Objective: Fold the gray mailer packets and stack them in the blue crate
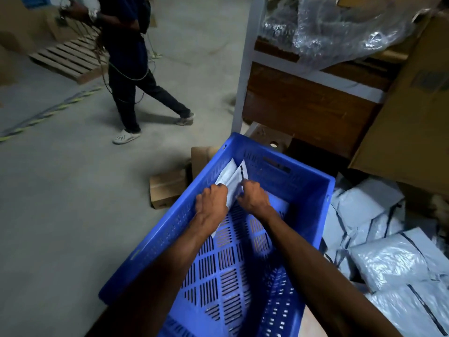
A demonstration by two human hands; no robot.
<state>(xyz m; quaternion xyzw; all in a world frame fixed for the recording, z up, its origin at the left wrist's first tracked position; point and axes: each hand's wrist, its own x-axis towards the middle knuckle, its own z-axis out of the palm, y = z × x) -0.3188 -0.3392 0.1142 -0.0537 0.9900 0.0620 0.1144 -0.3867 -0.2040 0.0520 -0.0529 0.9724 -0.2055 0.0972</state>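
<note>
A blue slotted crate (pixel 313 215) sits on the floor in front of me. Both my hands reach into its far end. My left hand (pixel 211 200) grips the left side of a gray mailer packet (pixel 232 179) standing against the far left corner. My right hand (pixel 252 197) pinches the packet's right edge near its dark seal strip. Another gray packet (pixel 279 203) lies flat on the crate floor under my right wrist. A heap of unfolded gray mailer packets (pixel 388 259) lies on the floor right of the crate.
A person in dark clothes (pixel 131 69) walks across the concrete floor at the upper left, carrying cables. A wooden pallet (pixel 68 59) lies behind them. Cardboard boxes (pixel 167 188) sit left of the crate. A shelf with bubble wrap (pixel 340 27) and a large carton (pixel 418 113) stand at right.
</note>
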